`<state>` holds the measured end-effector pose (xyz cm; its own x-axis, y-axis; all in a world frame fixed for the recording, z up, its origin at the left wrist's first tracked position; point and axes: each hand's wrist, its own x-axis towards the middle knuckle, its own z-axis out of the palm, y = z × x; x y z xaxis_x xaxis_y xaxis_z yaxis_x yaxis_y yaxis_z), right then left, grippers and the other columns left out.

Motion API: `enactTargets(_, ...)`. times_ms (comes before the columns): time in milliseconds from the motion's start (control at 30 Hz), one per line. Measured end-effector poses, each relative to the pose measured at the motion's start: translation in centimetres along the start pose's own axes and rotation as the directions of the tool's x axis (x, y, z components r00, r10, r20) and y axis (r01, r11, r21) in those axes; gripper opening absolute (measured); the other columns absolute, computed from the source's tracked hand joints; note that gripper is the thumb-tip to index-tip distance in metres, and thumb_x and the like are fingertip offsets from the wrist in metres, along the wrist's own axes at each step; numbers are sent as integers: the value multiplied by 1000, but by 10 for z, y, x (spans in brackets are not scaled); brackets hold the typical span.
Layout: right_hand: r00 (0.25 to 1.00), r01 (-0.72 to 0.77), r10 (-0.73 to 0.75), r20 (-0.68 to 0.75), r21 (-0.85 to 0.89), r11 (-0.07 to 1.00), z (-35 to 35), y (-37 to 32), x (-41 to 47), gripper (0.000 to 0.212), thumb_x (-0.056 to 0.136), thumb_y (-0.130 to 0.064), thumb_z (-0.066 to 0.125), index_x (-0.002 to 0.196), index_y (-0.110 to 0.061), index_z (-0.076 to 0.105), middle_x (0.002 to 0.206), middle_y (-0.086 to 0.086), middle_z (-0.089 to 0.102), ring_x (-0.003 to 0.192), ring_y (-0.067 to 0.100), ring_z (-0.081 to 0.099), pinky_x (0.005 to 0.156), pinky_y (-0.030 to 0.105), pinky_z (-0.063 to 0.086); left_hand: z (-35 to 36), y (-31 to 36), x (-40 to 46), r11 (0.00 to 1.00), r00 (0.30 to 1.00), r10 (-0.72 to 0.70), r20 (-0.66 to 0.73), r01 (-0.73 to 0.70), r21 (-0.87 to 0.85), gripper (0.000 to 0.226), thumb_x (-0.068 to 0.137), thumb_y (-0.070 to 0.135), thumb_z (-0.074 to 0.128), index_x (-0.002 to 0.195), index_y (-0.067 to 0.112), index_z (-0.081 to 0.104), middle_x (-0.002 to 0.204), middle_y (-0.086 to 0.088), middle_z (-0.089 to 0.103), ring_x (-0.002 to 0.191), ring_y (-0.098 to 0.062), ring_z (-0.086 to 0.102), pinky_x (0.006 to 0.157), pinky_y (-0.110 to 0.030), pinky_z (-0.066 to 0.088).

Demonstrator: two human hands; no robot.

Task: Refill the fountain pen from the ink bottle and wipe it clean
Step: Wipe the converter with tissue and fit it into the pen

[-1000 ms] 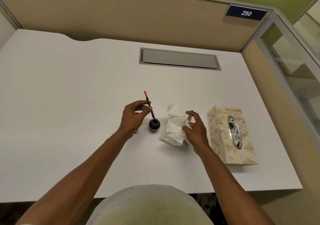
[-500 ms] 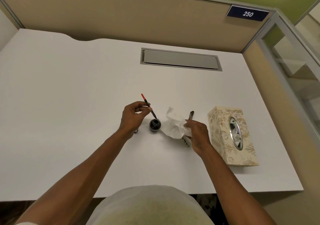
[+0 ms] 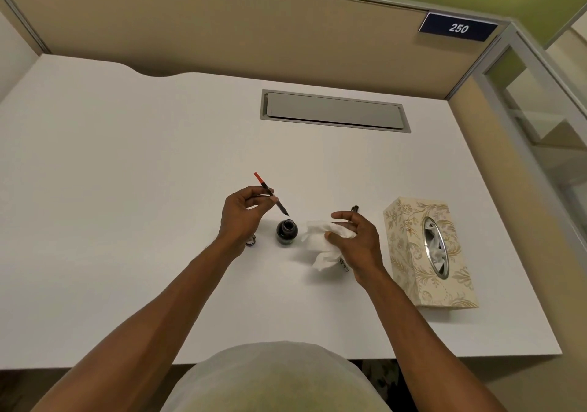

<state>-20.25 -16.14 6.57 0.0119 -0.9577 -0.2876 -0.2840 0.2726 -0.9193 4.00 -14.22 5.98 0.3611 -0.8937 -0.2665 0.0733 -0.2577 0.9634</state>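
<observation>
Step in hand: by my reading the filling is over and the wipe is about to begin; the left hand pinches the fountain pen tilted, nib down, just above the open mouth of the ink bottle, apart from it.
Left grip: narrow, thumb and fingers closed on the pen's middle; red end pointing up and away.
Right grip: the right hand holds a crumpled tissue with curled fingers, just right of the bottle on the bench.
Next move: likely bring nib and tissue together; keep the wet nib off the bench while crossing.
Hard to make out: a dark slim item behind the right hand, perhaps the cap; small objects under the left wrist; whether ink clings to the nib.
Nearby: tissue box at the right.
</observation>
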Motion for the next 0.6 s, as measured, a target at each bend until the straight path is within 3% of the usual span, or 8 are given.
enactTargets(100,998,28,-33,-53,-80,996,2,-2,0,37,73,-6,81,93,-36,76,97,-10,77,98,11,71,87,36,60,0,2,-1,1000,1000,-1,10,2,-30,15,81,30,82,95,26,78,91,3,81,105,-13,73,100,-36,47)
enactTargets(200,991,73,-91,-98,-176,982,4,-7,1,30,76,-10,81,96,-32,75,94,-14,75,93,8,69,86,32,57,3,6,-4,998,1000,-2,14,2,-59,16,81,31,82,95,26,78,91,3,81,102,-13,73,95,-39,48)
enactTargets(300,983,131,-158,-98,-235,963,6,-12,2,25,80,-14,80,101,-27,73,93,-14,72,86,-3,65,78,23,54,9,12,-7,994,1000,-13,23,16,-109,12,85,21,81,97,22,78,89,2,81,96,-7,73,95,-35,48)
enactTargets(433,983,150,-171,-66,-247,957,11,-18,2,26,82,-18,79,104,-30,71,94,-15,70,86,-9,62,68,8,47,20,21,-13,985,999,-14,46,22,-171,11,87,13,78,98,16,76,82,5,79,83,0,71,83,-21,47)
enactTargets(600,982,139,-164,-92,-230,963,18,-24,4,15,81,-19,81,92,-27,73,87,-16,71,85,2,68,71,16,51,27,23,-15,984,998,2,67,10,-177,11,87,14,79,98,17,77,86,0,79,82,-3,71,82,-20,47)
